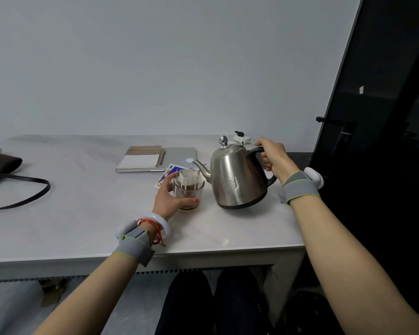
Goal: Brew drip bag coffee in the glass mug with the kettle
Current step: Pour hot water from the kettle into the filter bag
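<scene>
You are holding the glass mug [189,195] with your left hand [171,199] and gripping the kettle [237,180] handle with your right hand [273,157], getting ready to pour. Next, I think you need to tip the spout slowly over the drip bag [188,178]

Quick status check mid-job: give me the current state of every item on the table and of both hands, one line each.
Clear glass mug: upright, dark liquid at bottom.
White paper drip bag: open, hung on mug rim.
Stainless steel kettle: lid on, spout towards the mug, not pouring.
Left hand: wrapped round the mug.
Right hand: gripping kettle handle.
Torn blue-and-white sachet: flat behind mug.
Spiral notebook: closed, on grey laptop, lid shut.
</scene>
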`<act>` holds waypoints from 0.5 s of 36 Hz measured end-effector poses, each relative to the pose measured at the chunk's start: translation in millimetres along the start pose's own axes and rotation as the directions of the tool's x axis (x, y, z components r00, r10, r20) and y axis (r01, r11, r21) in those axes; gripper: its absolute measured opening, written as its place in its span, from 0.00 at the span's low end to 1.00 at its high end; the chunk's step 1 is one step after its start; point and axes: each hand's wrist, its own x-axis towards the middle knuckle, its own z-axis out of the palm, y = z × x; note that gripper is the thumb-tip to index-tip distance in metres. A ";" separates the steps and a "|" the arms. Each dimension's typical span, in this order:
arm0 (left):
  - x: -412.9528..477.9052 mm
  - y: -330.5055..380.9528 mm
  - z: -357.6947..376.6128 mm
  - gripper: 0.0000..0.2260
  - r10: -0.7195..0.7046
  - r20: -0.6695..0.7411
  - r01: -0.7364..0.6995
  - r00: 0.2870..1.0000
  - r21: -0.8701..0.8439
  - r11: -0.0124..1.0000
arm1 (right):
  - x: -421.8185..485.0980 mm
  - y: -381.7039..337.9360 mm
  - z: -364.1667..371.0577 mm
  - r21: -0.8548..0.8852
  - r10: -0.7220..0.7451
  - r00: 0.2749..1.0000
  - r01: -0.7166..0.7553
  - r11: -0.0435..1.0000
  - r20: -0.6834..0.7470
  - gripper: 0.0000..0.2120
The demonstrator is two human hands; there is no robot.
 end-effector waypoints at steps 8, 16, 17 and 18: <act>1.0 -1.5 -1.2 0.40 0.027 0.008 -0.027 1.000 0.002 1.000 | -1.2 -0.5 2.0 0.009 -0.003 1.000 0.003 1.000 0.005 0.15; 1.1 -2.2 1.3 0.39 0.050 0.017 -0.050 0.999 -0.001 0.999 | 1.2 -1.4 1.4 0.008 -0.012 1.000 0.012 1.000 -0.002 0.12; 1.1 -1.9 1.0 0.38 0.047 0.020 -0.047 0.999 -0.003 0.999 | 1.4 -1.3 1.5 0.011 -0.012 1.000 0.012 1.000 -0.001 0.12; 0.9 -1.6 1.1 0.38 0.040 0.025 -0.040 0.999 -0.008 0.999 | 1.3 -1.3 1.4 0.012 -0.013 1.000 0.013 1.000 -0.002 0.12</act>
